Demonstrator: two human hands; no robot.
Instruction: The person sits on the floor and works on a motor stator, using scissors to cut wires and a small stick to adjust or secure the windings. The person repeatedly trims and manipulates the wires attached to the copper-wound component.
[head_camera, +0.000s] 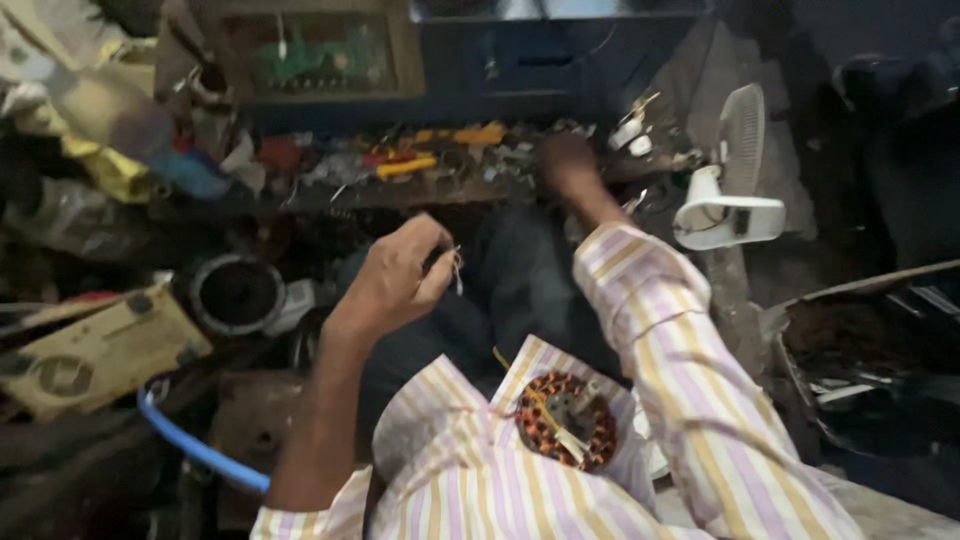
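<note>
Person pinching wire ends while reaching into a cluttered tray.

Head view: left hand (395, 275) is holding thin wire ends (457, 268) up, fingers clamped together on them, keeping them taut off the copper-wound stator (566, 420) that is resting in the lap for support. Right hand (568, 160) is stretching into the parts tray (420, 165) among small tools; blurred, so cannot tell its finger state. White fan (728, 190) is standing just beside.
</note>
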